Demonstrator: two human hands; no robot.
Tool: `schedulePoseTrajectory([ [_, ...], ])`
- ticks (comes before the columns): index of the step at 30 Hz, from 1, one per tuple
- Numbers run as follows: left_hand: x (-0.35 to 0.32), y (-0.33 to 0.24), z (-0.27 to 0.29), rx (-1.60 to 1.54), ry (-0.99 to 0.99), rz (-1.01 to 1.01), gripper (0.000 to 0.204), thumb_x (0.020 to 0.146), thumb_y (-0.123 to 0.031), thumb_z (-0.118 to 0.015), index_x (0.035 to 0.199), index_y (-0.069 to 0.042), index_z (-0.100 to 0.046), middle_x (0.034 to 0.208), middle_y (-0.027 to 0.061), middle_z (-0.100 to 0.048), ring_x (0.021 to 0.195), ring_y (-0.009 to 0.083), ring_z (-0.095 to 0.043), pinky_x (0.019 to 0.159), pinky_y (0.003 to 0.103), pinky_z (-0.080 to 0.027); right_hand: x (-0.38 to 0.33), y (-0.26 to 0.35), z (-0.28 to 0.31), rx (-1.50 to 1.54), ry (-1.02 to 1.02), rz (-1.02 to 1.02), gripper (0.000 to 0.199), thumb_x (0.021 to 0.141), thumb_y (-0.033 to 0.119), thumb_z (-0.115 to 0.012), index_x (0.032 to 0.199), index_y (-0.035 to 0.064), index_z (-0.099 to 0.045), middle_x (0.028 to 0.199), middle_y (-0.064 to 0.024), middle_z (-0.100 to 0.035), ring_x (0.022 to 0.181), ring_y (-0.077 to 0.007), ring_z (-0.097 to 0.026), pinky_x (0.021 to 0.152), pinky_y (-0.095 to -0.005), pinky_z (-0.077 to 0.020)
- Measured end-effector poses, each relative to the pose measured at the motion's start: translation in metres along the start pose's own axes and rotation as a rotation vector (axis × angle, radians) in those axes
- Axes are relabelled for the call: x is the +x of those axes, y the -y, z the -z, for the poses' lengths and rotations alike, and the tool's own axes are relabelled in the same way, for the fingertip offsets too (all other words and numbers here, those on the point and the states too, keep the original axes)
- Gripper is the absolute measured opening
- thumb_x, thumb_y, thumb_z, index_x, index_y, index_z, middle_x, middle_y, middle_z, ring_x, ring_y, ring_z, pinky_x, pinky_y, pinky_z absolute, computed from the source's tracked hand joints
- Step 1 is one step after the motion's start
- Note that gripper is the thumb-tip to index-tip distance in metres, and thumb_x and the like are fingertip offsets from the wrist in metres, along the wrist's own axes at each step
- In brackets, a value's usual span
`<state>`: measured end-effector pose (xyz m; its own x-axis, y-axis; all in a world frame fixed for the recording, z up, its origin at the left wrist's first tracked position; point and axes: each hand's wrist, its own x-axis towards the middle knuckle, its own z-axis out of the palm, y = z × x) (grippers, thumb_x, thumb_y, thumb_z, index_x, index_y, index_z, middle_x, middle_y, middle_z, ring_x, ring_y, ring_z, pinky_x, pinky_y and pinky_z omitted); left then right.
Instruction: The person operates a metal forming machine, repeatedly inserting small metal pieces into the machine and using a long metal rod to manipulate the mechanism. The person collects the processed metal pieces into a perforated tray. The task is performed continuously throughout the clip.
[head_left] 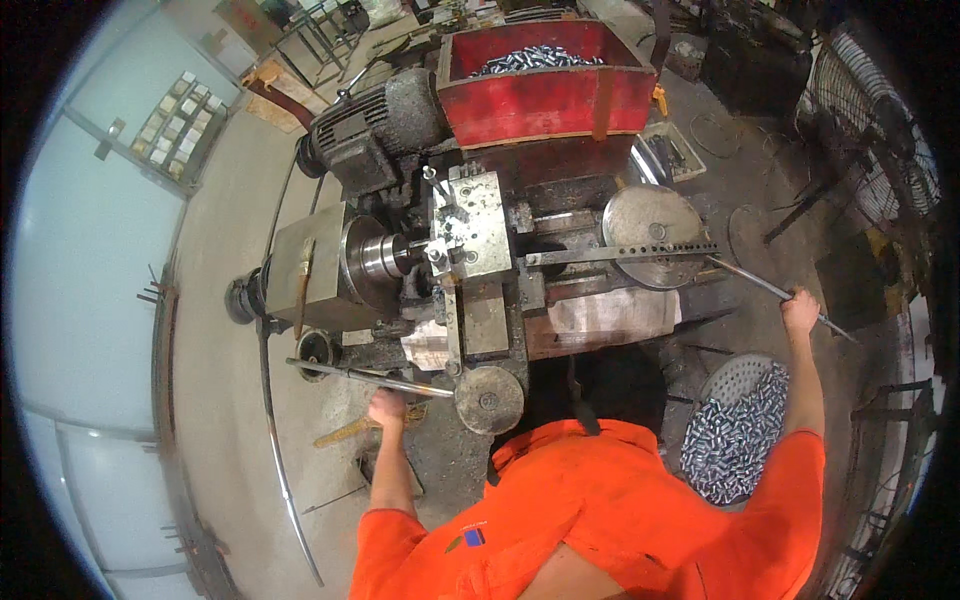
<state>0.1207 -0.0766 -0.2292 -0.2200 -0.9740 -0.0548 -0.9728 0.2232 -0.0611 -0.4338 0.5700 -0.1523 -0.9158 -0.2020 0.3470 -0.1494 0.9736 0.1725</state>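
A small lathe stands before me, its round chuck (372,262) on the left and a metal tool block (482,225) in the middle. My left hand (387,407) is closed at a steel lever (420,388) that runs to a small round disc (489,400) at the machine's front. Out to the right, my right hand (800,312) grips a longer steel lever (752,278). That one joins a flat bar with a row of holes (640,252), which lies across a large round disc (655,222). Any workpiece in the chuck is too small to make out.
Behind the lathe sits a red bin (548,105) of small metal pieces, beside an electric motor (385,125). A perforated round tray (722,378) heaped with similar pieces stands low at my right. A brush (304,285) lies on the headstock. A fan (865,120) stands far right.
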Motion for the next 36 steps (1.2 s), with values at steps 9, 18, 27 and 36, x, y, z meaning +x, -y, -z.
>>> schedulePoseTrajectory([
  [9,0.031,0.06,-0.046,-0.046,0.243,-0.205,0.057,0.078,-0.054,-0.055,0.098,-0.001,-0.06,0.093,0.0208,-0.065,0.086,0.0382,-0.063,0.073,0.044,-0.051,0.004,0.012,0.004,-0.006,0.117,-0.049,0.033,0.067,0.019,-0.055,0.098,0.0127,-0.066,0.093,-0.0127,-0.062,0.094,-0.0312,-0.057,0.083,-0.0432,-0.0428],
  [18,0.0,0.069,-0.092,-0.418,0.119,0.067,0.048,0.079,-0.037,-0.061,0.113,-0.004,-0.053,0.097,0.0189,-0.064,0.089,0.0364,-0.062,0.075,0.045,-0.049,-0.051,0.074,0.036,0.158,-0.11,-0.025,0.089,0.059,0.019,-0.065,0.138,0.0016,-0.029,0.138,-0.0226,-0.034,0.131,-0.0361,-0.029,0.109,-0.0452,-0.0219],
  [27,0.023,0.121,0.014,-0.446,0.103,-0.035,0.032,0.078,-0.027,-0.06,0.102,-0.007,-0.063,0.077,0.0159,-0.064,0.072,0.0303,-0.064,0.065,0.04,-0.05,-0.014,0.265,0.193,0.938,-0.023,0.645,0.056,0.056,0.005,-0.06,0.111,0.0043,-0.059,0.114,-0.0174,-0.056,0.109,-0.0342,-0.051,0.092,-0.0395,-0.0416],
  [36,0.009,0.218,0.242,-0.318,-0.448,0.18,0.031,0.086,-0.033,-0.054,0.104,-0.009,-0.063,0.086,0.016,-0.065,0.081,0.0319,-0.063,0.071,0.042,-0.049,-0.028,0.551,0.318,0.904,0.032,1.338,0.028,0.055,0.018,-0.061,0.079,0.007,-0.071,0.102,-0.0149,-0.061,0.094,-0.0357,-0.053,0.087,-0.0411,-0.0435],
])
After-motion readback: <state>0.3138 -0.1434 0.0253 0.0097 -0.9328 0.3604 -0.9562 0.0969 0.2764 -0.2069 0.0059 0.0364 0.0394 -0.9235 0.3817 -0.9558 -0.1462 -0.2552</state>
